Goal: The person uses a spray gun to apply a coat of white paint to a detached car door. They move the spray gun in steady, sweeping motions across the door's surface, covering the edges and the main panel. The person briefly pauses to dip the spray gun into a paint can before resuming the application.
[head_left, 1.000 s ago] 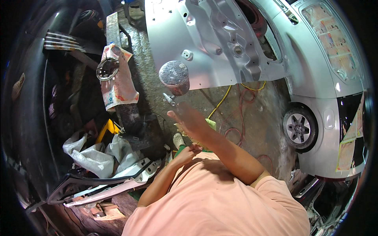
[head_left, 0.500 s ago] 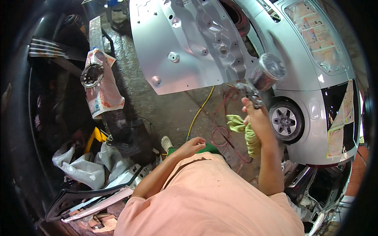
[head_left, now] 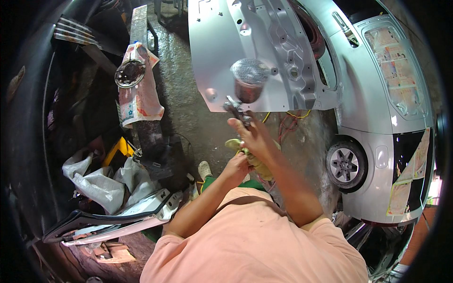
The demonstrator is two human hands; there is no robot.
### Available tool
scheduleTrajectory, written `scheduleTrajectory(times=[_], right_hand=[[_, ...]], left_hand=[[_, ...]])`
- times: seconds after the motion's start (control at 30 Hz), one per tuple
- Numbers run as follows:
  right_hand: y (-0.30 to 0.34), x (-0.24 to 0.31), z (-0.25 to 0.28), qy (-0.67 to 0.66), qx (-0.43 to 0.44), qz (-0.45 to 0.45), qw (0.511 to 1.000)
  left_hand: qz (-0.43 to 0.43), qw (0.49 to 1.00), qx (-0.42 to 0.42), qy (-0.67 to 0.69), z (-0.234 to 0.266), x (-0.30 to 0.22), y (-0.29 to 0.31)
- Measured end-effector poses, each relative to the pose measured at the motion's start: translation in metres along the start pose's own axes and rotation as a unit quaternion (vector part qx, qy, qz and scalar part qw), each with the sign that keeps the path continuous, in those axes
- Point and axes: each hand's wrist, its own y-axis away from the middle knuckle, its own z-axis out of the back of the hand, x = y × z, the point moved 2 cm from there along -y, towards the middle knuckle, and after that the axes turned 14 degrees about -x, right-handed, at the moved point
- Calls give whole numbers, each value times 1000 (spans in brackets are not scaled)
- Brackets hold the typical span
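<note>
Grey floor point(head_left: 193, 125), right hand point(head_left: 254, 137) forward, left hand point(head_left: 235, 168) behind

A spray gun point(head_left: 248, 89) is held before a panel point(head_left: 214, 52), paper point(head_left: 141, 101) lying on a bench point(head_left: 138, 23) at left, a car point(head_left: 365, 113) right.

Crumpled white plastic point(head_left: 104, 192), draped paper point(head_left: 145, 100)

Head view: left lens of worn pair, wide fisheye. Looks down from above shirt point(head_left: 257, 236), facing silver panel point(head_left: 217, 56) ahead. Shirt nearest lens, bottom of view below panel; left hand point(head_left: 235, 170) and right hand point(head_left: 257, 139) farther out, nearer panel. Car point(head_left: 365, 101) right of panel, floor point(head_left: 174, 94) left. Edges bend toward rim.
</note>
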Motion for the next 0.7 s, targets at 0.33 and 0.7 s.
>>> scheduleTrajectory(times=[0.33, 0.7], right_hand=[[-14, -6, 33, -97, -72, -68, 990], [-8, 3, 158, 33, -260, -136, 955]], left_hand=[[-17, 991, 107, 83, -37, 7, -28], [83, 974, 205, 55, -150, 52, -74]])
